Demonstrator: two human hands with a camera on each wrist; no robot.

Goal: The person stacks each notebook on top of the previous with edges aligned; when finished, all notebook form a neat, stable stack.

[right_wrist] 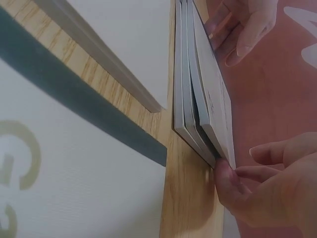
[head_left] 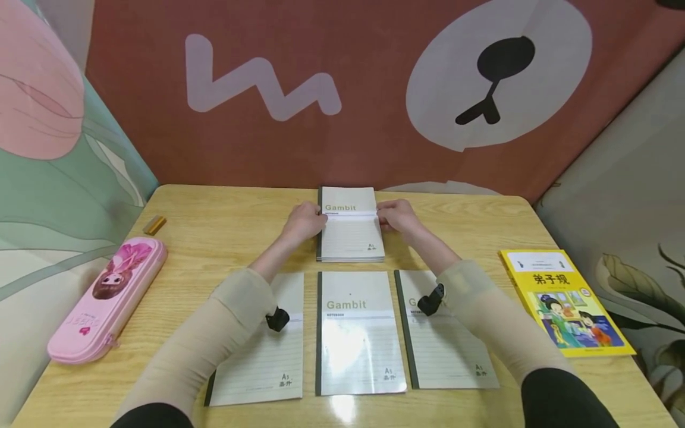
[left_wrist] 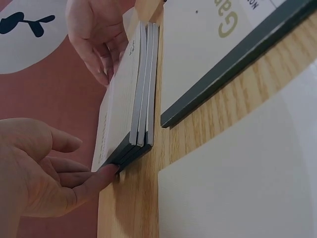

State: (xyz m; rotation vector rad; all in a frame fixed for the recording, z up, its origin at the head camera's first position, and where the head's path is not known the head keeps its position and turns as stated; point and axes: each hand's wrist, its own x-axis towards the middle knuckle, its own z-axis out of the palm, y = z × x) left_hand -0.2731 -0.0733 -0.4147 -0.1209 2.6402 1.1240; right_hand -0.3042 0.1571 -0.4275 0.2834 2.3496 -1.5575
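A stack of notebooks [head_left: 350, 235] with pale covers and dark spines lies at the back middle of the table. My left hand [head_left: 305, 221] holds the top notebook [left_wrist: 116, 106] at its spine side, with the thumb against the edge. Opposite it, my right hand [head_left: 398, 215] pinches the same notebook's right edge. In the right wrist view, a narrow gap shows between the top notebook and the ones under it. Three more notebooks lie in front: a left one [head_left: 262, 362], a middle one [head_left: 361, 351] and a right one [head_left: 449, 356]. My forearms partly cover the outer two.
A pink pencil case [head_left: 107, 303] lies at the left, with a small golden-brown block [head_left: 154, 225] behind it. At the right is a yellow book [head_left: 567, 303]. A brown patterned backdrop [head_left: 374, 148] rises behind the wooden table's [head_left: 241, 199] far edge.
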